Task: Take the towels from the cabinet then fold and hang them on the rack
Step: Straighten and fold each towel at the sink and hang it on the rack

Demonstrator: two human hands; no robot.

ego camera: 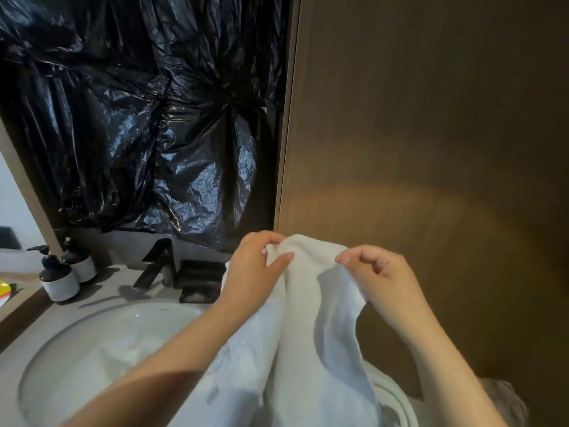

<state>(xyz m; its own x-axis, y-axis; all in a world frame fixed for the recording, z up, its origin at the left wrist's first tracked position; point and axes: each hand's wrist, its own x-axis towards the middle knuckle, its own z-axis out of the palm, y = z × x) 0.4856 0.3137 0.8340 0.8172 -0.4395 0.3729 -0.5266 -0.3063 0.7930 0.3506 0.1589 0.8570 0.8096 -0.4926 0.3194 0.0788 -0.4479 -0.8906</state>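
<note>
Hands: left hand [257, 266] and right hand [380, 274] pinch the white towel's [311, 303] top edge, lower centre of frame.
Tip: match corners, keep tension before folding over the sink [92, 343].

Towel [311, 318] between hands — sink [92, 349] left, below.

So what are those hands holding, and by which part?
A white towel. The left hand and the right hand each pinch its top edge; the rest hangs down beside the sink.
</note>
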